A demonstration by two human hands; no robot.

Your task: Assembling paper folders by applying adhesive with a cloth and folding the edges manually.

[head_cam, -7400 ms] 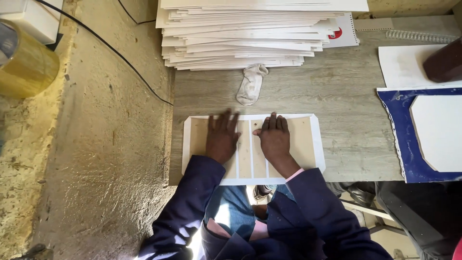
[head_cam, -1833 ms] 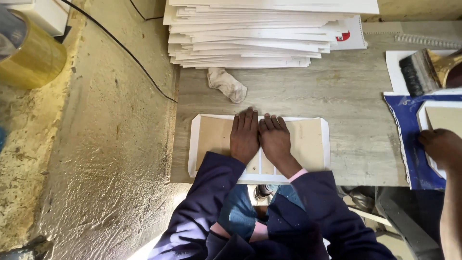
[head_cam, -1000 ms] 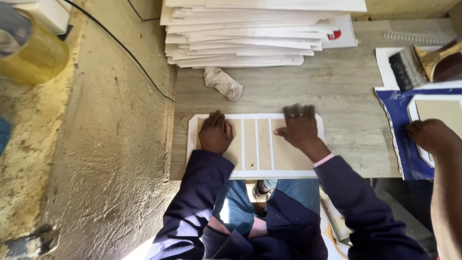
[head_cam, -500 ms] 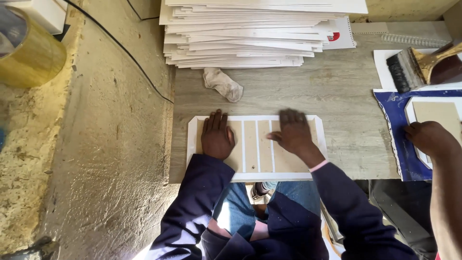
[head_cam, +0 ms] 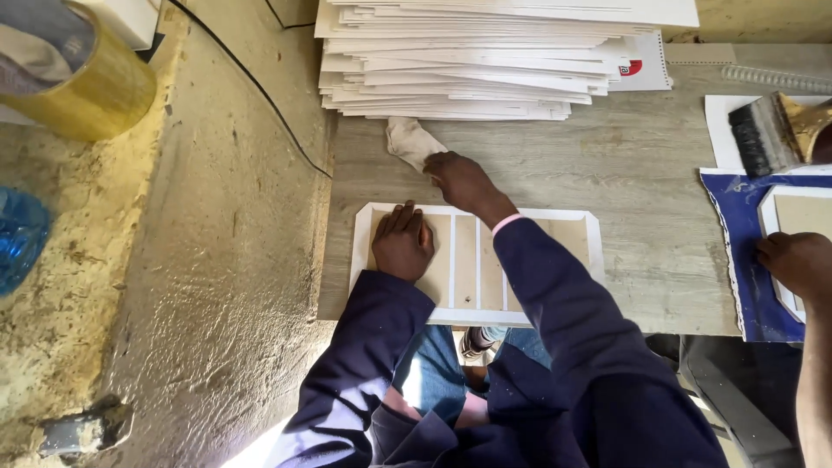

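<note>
A white sheet with tan board panels glued on it (head_cam: 464, 267) lies flat at the near edge of a grey wooden table (head_cam: 624, 156). My left hand (head_cam: 402, 244) presses down on its left panel, fingers curled. My right hand (head_cam: 461, 182) reaches across beyond the sheet and closes on a crumpled white cloth (head_cam: 409, 141) that lies in front of a tall stack of white sheets (head_cam: 485, 54).
A co-worker's hand (head_cam: 797, 264) rests on another board piece on a blue sheet (head_cam: 737, 251) at the right. A wide brush (head_cam: 776, 128) lies at the far right. A yellow tape roll (head_cam: 82, 78) and a black cable (head_cam: 260, 91) sit on the rough concrete at left.
My right hand left the board's right side and reached forward-left to the cloth. My left hand stayed on the left panel.
</note>
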